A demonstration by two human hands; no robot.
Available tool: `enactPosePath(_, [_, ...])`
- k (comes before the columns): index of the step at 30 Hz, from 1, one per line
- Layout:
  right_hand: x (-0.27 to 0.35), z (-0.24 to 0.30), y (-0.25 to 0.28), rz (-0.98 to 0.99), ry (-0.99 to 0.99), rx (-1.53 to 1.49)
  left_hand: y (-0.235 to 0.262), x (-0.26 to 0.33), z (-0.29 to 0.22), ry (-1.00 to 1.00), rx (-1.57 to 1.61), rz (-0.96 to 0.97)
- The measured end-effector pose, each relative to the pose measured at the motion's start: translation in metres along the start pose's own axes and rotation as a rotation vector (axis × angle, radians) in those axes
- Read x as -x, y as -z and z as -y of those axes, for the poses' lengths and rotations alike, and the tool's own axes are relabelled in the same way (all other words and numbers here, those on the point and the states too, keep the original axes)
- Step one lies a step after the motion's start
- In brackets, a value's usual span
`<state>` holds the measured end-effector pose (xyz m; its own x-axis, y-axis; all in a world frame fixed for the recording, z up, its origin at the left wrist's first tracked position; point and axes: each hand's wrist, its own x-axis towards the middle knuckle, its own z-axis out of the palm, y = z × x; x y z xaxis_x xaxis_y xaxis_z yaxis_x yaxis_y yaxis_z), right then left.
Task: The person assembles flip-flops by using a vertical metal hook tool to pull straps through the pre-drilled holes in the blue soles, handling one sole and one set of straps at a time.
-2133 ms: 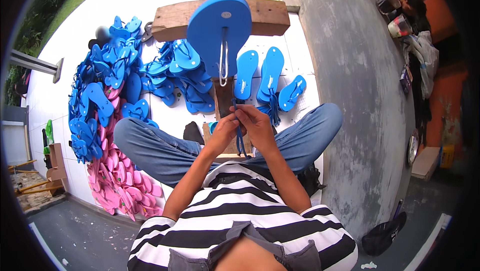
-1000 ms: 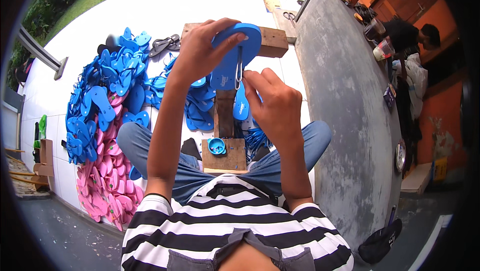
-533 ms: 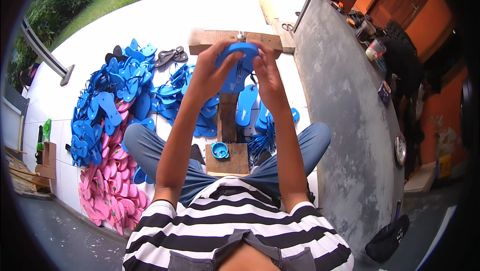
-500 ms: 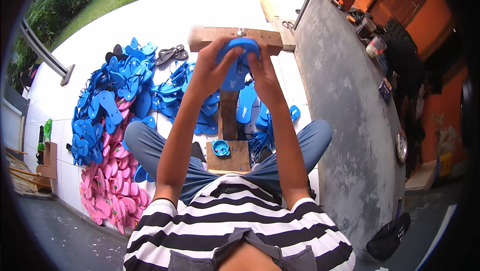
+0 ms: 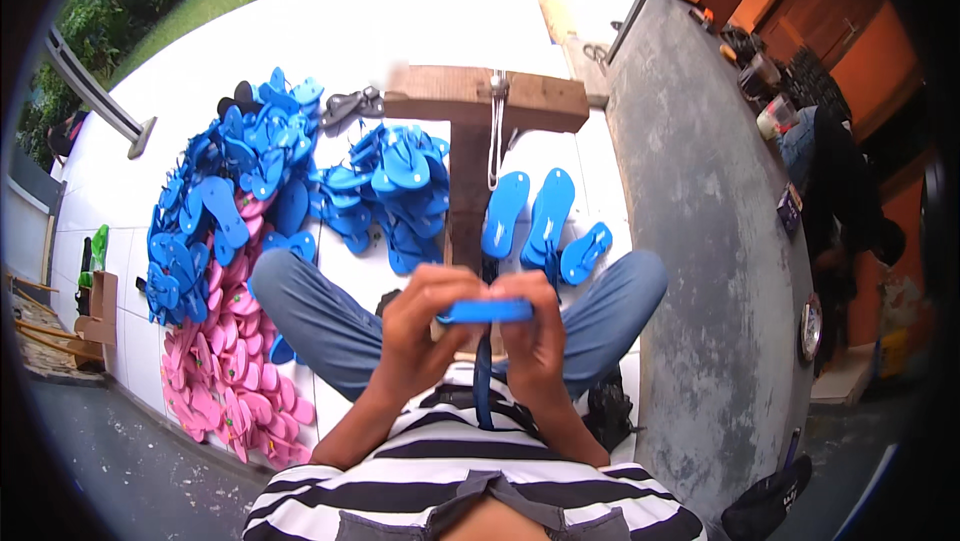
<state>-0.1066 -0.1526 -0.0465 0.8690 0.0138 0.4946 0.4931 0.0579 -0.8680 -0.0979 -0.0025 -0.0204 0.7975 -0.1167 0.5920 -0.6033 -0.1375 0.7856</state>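
Note:
Close in front of my chest, a blue flip-flop (image 5: 487,311) is held edge-on between both hands. My left hand (image 5: 420,326) is closed round its left end, and my right hand (image 5: 533,341) grips the right end. Below it hangs a dark blue strap (image 5: 484,386), whose upper end is hidden by the sole. Beyond my hands stands a T-shaped wooden stand (image 5: 430,91) with a long looped metal hook (image 5: 495,146) hanging from its crossbar.
Piles of blue flip-flops (image 5: 245,156) and pink flip-flops (image 5: 230,366) lie at left on the white tiles. Several blue soles (image 5: 548,221) lie right of the post. Grey sandals (image 5: 350,108) sit beyond. A person (image 5: 850,211) bends over at right, past a grey concrete ledge (image 5: 700,291).
Both hands have come down from the crossbar toward my chest with the flip-flop, which has turned edge-on. The metal hook now shows bare, and my forearms cover the small blue bowl's place.

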Motion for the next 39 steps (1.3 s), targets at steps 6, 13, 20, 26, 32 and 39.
enactPosePath(6, [-0.006,-0.023,-0.009,0.128,-0.123,0.745,0.000,-0.008,0.048,0.350,-0.019,-0.097])
enactPosePath(13, [-0.023,-0.040,-0.005,0.160,-0.638,-0.329,0.006,-0.029,0.055,0.234,0.025,-0.011])
enactPosePath(20, [-0.015,-0.038,-0.012,0.205,-1.032,-1.138,0.015,-0.032,0.069,0.037,-0.180,-0.066])
enactPosePath(26, [-0.012,-0.053,-0.017,-0.060,-0.960,-1.269,0.012,-0.011,0.068,0.186,0.443,-0.126])
enactPosePath(32, [-0.038,-0.089,0.021,-0.215,-0.189,-0.424,0.029,-0.010,0.099,0.185,-0.188,0.054])
enactPosePath(39, [-0.073,-0.068,0.025,0.131,0.323,0.405,0.017,-0.046,0.061,-0.188,-0.202,0.041])
